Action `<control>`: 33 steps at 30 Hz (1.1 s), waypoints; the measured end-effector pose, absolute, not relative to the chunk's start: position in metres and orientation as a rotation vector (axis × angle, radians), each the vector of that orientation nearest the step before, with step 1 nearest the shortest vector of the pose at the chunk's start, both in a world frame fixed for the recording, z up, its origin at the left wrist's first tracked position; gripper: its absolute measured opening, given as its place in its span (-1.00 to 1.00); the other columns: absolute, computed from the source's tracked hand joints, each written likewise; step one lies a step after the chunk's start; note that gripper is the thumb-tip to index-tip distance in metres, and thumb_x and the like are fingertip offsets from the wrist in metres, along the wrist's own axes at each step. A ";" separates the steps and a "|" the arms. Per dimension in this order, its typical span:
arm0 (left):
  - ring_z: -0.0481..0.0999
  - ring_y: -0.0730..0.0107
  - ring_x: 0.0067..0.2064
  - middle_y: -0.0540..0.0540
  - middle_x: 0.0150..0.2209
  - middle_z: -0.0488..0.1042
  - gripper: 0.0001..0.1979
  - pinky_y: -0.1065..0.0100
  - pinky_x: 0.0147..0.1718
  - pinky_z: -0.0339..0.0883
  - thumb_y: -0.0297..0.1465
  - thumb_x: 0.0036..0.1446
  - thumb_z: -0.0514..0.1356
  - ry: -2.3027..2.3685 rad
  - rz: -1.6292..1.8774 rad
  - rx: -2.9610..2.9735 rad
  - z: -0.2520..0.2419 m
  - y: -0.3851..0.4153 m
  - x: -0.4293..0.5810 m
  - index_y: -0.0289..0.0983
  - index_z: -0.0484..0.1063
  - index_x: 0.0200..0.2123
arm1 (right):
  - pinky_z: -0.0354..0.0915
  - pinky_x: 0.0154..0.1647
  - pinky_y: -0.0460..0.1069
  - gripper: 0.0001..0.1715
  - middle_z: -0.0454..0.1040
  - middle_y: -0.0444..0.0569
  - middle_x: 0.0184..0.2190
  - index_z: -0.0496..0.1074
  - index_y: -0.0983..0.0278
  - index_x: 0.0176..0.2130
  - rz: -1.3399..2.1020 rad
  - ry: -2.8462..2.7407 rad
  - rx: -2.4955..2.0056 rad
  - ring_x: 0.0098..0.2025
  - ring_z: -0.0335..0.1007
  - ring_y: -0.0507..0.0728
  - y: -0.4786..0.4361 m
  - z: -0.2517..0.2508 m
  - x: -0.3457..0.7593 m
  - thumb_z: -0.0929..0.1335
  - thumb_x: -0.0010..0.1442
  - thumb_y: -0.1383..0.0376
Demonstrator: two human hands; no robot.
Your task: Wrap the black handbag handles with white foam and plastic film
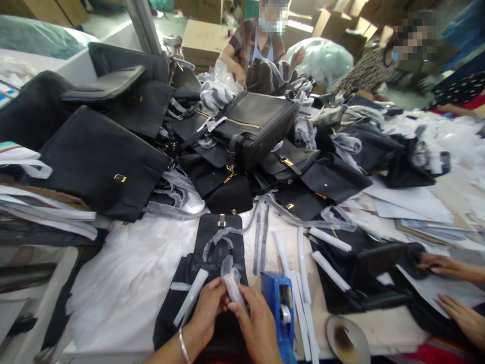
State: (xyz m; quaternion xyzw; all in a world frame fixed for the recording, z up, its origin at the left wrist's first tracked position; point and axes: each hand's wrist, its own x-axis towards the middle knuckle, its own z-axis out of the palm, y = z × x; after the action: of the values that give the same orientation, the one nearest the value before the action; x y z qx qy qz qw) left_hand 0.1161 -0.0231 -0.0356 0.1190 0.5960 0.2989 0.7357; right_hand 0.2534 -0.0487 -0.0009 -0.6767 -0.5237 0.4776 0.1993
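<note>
A black bag (195, 250) with a gold clasp lies in front of me, under both hands. My right hand (258, 321) is closed around a strip in white wrapping (232, 284), whose upper end is loose clear plastic. From the other side my left hand (206, 309) pinches at the lower part of this wrapped strip; its fingertips meet the right hand's fingers. Close to my left wrist, a second white-wrapped strip (191, 296) lies slanted on the bag. A plastic-covered strap (222, 236) loops over the bag just beyond my hands.
A blue tape dispenser (278, 308) stands beside my right hand, next to white strips (302, 323). Black bags (257, 126) are heaped across the table. White plastic film (125, 283) lies at left, a round dish (346, 338) at right. A co-worker's hands (454, 268) handle another bag.
</note>
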 end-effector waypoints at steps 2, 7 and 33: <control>0.41 0.44 -0.45 -0.05 -0.45 0.49 -0.64 0.43 -0.46 0.21 -0.12 -0.04 0.33 1.308 0.670 0.255 -0.037 -0.019 0.116 -0.30 0.51 -0.31 | 0.26 0.09 0.04 -0.55 0.48 -0.04 0.02 0.41 0.11 0.09 1.412 -1.429 -1.888 0.06 0.39 0.21 -0.049 -0.003 0.263 0.34 0.19 0.28; 0.50 0.41 -0.40 -0.07 -0.36 0.52 -0.64 0.42 -0.41 0.28 -0.15 0.03 0.32 1.307 0.670 0.240 -0.043 -0.012 0.113 -0.31 0.50 -0.22 | 0.33 -0.16 -0.01 -0.79 0.55 -0.06 -0.23 0.45 0.19 -0.16 1.626 -1.346 -1.962 -0.18 0.49 0.19 -0.052 -0.007 0.279 0.31 0.22 0.21; 0.46 0.41 -0.51 -0.05 -0.49 0.51 -0.60 0.43 -0.51 0.29 -0.11 -0.03 0.36 1.249 0.774 0.295 -0.055 -0.043 0.119 -0.33 0.54 -0.26 | 0.37 -0.17 -0.06 -0.54 0.57 -0.08 -0.27 0.47 0.20 -0.20 1.349 -1.162 -1.937 -0.21 0.51 0.16 -0.100 -0.036 0.253 0.20 0.29 -0.05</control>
State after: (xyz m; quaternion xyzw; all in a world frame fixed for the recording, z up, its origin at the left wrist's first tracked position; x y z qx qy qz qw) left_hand 0.1185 -0.0432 -0.0550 0.1339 0.5677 0.3520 0.7320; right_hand 0.2526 -0.0997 -0.0359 -0.7122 -0.4274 0.4962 0.2526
